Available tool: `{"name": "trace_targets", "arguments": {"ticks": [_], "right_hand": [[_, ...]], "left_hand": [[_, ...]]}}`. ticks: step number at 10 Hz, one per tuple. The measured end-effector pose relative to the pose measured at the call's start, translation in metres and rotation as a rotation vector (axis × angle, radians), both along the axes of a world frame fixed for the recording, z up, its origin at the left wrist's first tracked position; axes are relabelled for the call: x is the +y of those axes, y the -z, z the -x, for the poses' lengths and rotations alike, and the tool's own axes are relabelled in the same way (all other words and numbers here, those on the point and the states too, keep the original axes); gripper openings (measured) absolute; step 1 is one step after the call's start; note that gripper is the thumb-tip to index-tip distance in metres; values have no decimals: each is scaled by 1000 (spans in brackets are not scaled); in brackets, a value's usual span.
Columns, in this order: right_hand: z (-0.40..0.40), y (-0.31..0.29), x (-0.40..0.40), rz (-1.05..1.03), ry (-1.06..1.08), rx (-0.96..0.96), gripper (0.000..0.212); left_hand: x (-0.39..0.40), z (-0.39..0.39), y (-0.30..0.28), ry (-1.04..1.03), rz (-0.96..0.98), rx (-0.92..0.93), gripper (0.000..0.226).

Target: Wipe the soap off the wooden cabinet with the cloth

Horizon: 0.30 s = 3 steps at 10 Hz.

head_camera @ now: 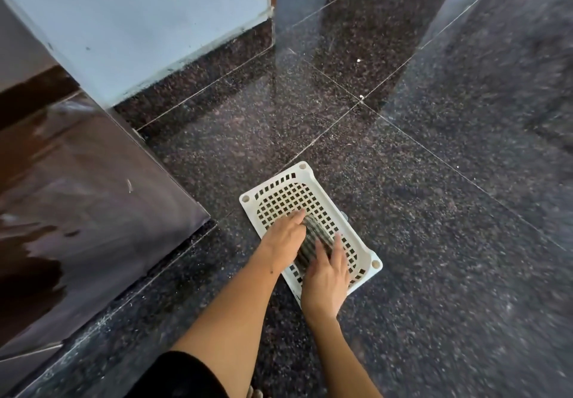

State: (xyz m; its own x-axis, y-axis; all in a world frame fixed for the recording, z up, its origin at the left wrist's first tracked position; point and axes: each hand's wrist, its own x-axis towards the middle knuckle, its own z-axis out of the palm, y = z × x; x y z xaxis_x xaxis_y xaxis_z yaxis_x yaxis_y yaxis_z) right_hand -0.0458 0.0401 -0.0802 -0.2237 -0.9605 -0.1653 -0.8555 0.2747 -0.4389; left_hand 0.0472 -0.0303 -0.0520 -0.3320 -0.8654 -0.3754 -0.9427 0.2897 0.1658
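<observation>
One dark speckled stone floor (434, 211), polished, with thin pale joint lines. One wooden cabinet (77, 196), dark brown and glossy, wet streaks on its face, standing at the floor's left edge. One pale blue wall panel (139, 25) behind it, scuffed along the base. One white perforated plastic basket (310, 174) on the floor, just beside the cabinet's near corner. One cloth (313, 239), grey striped and bunched, lying inside the basket towards its near end. No writing or brand legible anywhere. Left hand (286, 238): fingers curled around the cloth's left side, gripping it. Right hand (325, 276): fingers fairly straight, laid against the cloth's right side, touching it.
</observation>
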Motion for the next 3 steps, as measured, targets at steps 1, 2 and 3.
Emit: {"name": "trace_targets", "arguments": {"ticks": [1, 2, 3], "right_hand": [[2, 3, 1, -200, -123, 73, 50], [0, -4, -1, -367, -188, 114, 61], [-1, -17, -5, -424, -193, 115, 65]], "left_hand": [[7, 2, 1, 67, -51, -111, 49], [13, 3, 1, 69, -109, -215, 60], [16, 7, -10, -19, -141, -167, 65]]}}
